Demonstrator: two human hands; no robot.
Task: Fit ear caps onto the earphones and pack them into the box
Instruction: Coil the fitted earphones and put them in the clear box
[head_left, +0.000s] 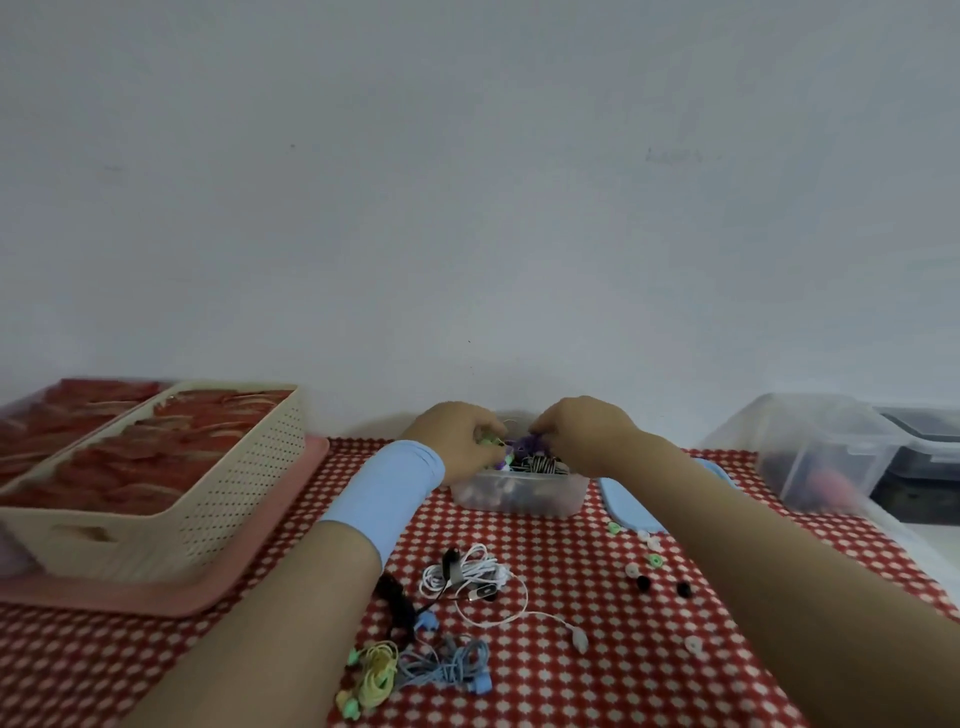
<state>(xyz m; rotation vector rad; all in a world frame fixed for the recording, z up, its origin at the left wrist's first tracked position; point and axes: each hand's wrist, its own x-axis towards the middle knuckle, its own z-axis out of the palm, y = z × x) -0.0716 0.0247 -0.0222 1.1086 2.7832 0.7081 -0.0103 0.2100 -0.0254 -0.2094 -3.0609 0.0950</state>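
Holding a bunch of purple earphones (519, 446) right over the open top of the clear plastic box (519, 493), we have both hands meeting above it. Our left hand (457, 441) comes in from the box's left and our right hand (576, 434) from its right. The fingers of each are curled in tight on the purple bunch, and a small green bit shows at the left fingertips (too small to tell what it is). Dark, jumbled things fill the box itself.

A pale blue band (384, 488) wraps our left wrist, just left of the box. In front of the box lie coiled white earphones (467, 574), with black earphones (395, 597) beside them, and nearer to us yellow-green earphones (379, 670) and blue-grey earphones (452, 667). Loose ear caps (655, 560) in green, white and black are scattered in front of the box to its right. A blue lid (623, 499) lies just beside the box's right wall. All of it sits on a red-and-white checked cloth (571, 675).

Well left of the box, a cream basket (244, 467) of red things stands on a pink tray (156, 597). Well to its right is a clear bin (810, 447).
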